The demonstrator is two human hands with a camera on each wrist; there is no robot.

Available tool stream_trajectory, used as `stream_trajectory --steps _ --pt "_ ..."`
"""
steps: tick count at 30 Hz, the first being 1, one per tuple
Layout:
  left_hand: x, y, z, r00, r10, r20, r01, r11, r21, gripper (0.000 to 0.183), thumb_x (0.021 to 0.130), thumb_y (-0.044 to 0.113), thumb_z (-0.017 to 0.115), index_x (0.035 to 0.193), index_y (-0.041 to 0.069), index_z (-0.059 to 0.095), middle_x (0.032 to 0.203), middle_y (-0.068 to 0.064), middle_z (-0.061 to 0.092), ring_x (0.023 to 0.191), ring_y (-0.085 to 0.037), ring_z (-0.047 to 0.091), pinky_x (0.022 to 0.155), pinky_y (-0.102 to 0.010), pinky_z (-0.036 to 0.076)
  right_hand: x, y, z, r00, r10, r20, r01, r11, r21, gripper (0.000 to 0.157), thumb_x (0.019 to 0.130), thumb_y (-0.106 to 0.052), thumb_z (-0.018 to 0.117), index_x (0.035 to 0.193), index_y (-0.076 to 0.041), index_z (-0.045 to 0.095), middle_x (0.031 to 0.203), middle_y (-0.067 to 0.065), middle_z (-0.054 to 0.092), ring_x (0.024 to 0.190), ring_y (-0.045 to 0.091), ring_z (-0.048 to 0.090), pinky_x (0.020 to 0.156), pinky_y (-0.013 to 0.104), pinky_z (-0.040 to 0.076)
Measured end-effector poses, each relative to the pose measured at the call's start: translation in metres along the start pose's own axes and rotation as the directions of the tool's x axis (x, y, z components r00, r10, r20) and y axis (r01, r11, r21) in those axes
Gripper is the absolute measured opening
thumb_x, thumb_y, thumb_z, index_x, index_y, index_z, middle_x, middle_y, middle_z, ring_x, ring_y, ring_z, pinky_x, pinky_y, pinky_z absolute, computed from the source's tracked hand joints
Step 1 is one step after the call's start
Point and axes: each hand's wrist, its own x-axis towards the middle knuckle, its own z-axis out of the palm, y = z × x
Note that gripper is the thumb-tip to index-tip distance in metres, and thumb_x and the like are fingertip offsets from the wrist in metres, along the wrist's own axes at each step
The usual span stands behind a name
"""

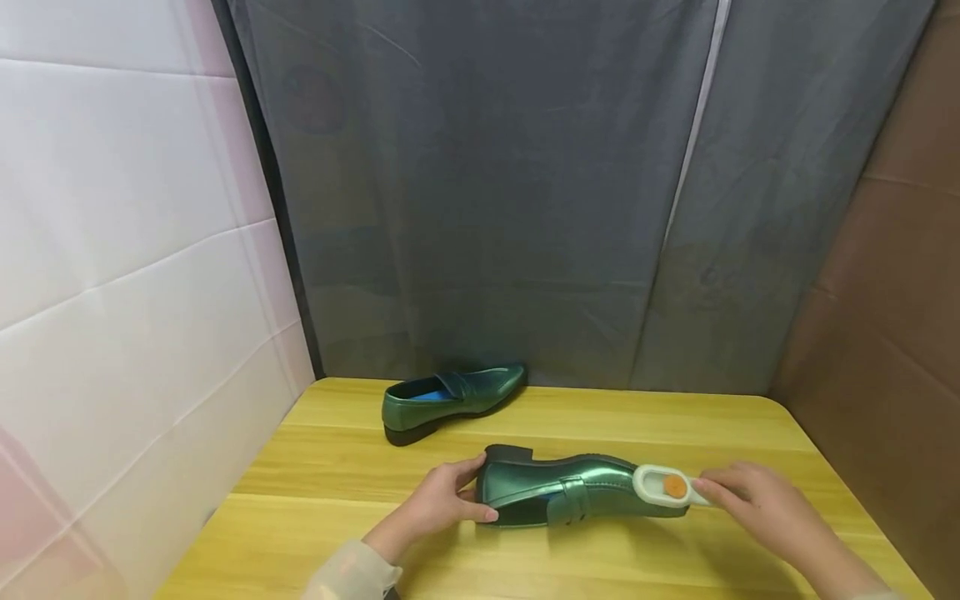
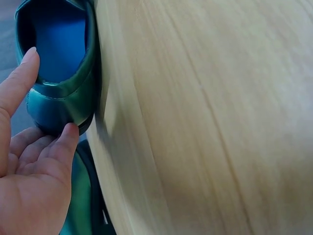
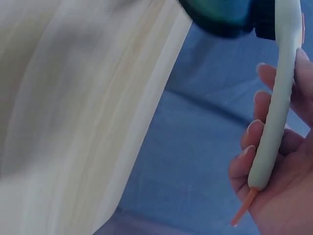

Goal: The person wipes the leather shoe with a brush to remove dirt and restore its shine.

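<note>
A shiny green loafer (image 1: 525,483) is tipped on its side over the table, sole away from me and opening toward me. My left hand (image 1: 435,508) grips its heel end, thumb at the opening's rim and fingers round the back. In the left wrist view the blue insole (image 2: 61,44) shows inside. My right hand (image 1: 765,508) holds a pale, long-handled brush (image 1: 652,473) with an orange round button, its head against the loafer's toe. The right wrist view shows the fingers curled about the handle (image 3: 276,117), with an orange cord (image 3: 243,208) at its end.
The matching green loafer (image 1: 480,392) stands upright at the back of the wooden table (image 1: 315,467), toe to the right. Behind the table hangs a grey curtain (image 1: 487,183). White panels (image 1: 135,208) rise on the left, a brown one (image 1: 885,292) on the right.
</note>
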Motion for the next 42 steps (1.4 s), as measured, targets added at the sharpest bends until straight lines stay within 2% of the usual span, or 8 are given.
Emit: stream_trajectory --steps 5,8,12,22,26,33,38,42 --pt "0.0 0.0 -0.001 1.0 -0.001 -0.001 0.001 1.0 0.002 0.093 0.065 0.027 0.082 0.14 0.002 0.033 0.144 -0.012 0.032 0.125 -0.029 0.038 0.088 -0.032 0.044 -0.008 0.013 -0.007 1.0 0.019 0.013 -0.019 0.999 0.028 0.023 0.088 -0.045 0.055 0.092 -0.028 0.071 0.086 -0.017 0.062 0.079 0.004 0.056 0.066 0.03 0.047" --pt "-0.001 0.0 -0.002 1.0 0.003 -0.006 -0.003 1.0 0.0 0.093 0.065 0.027 0.082 0.14 0.002 0.033 0.144 -0.012 0.031 0.125 -0.03 0.037 0.088 -0.031 0.044 -0.005 0.011 -0.008 0.999 0.039 0.009 -0.039 0.999 0.033 0.026 0.088 -0.047 0.055 0.093 -0.028 0.072 0.087 -0.016 0.064 0.082 0.007 0.059 0.068 0.033 0.048" --pt "-0.002 -0.002 -0.002 1.0 -0.002 -0.011 0.003 1.0 0.011 0.094 0.064 0.029 0.082 0.14 0.003 0.033 0.144 -0.01 0.031 0.125 -0.027 0.039 0.088 -0.029 0.044 0.007 0.0 -0.008 0.997 0.069 0.041 -0.071 0.997 0.038 0.034 0.088 -0.053 0.05 0.095 -0.028 0.072 0.091 -0.013 0.066 0.087 0.014 0.06 0.073 0.04 0.048" --pt "-0.001 -0.002 0.0 1.0 -0.023 -0.008 0.023 1.0 0.006 0.094 0.064 0.03 0.083 0.14 0.004 0.035 0.143 -0.008 0.033 0.124 -0.025 0.04 0.089 -0.03 0.043 0.039 -0.039 0.006 0.989 0.092 0.112 -0.093 0.996 0.0 0.049 0.086 -0.063 0.041 0.101 -0.027 0.071 0.099 -0.008 0.066 0.095 0.018 0.059 0.081 0.044 0.044" --pt "0.0 -0.002 0.0 1.0 -0.021 -0.002 0.021 1.0 0.012 0.094 0.064 0.031 0.082 0.14 0.004 0.035 0.144 -0.008 0.033 0.124 -0.026 0.04 0.089 -0.031 0.043 0.051 -0.056 0.014 0.99 0.077 0.115 -0.07 0.996 -0.064 0.046 0.088 -0.061 0.04 0.098 -0.029 0.071 0.093 -0.01 0.066 0.089 0.016 0.06 0.077 0.043 0.045" --pt "0.001 -0.003 -0.001 1.0 0.009 0.003 -0.009 1.0 0.008 0.093 0.064 0.028 0.082 0.14 0.002 0.034 0.143 -0.012 0.033 0.124 -0.028 0.04 0.088 -0.03 0.044 0.065 -0.093 0.037 0.995 0.0 0.101 0.018 0.983 -0.185 0.039 0.09 -0.056 0.043 0.091 -0.029 0.072 0.067 -0.015 0.057 0.063 0.008 0.052 0.055 0.033 0.04" --pt "0.0 -0.003 0.002 1.0 0.008 0.002 -0.008 1.0 -0.009 0.093 0.064 0.028 0.083 0.139 0.003 0.035 0.143 -0.01 0.034 0.124 -0.028 0.039 0.089 -0.032 0.043 0.073 -0.113 0.053 0.998 -0.006 0.064 0.022 0.966 -0.256 0.036 0.089 -0.053 0.047 0.092 -0.028 0.073 0.078 -0.013 0.064 0.07 0.011 0.059 0.054 0.035 0.043" --pt "-0.001 -0.003 0.002 1.0 0.01 0.0 -0.01 1.0 -0.013 0.092 0.065 0.026 0.083 0.139 0.002 0.035 0.143 -0.01 0.033 0.126 -0.028 0.037 0.09 -0.033 0.043 0.081 -0.124 0.068 0.998 0.004 0.062 0.012 0.965 -0.261 0.036 0.089 -0.053 0.047 0.088 -0.027 0.073 0.076 -0.012 0.063 0.065 0.01 0.055 0.05 0.033 0.04"
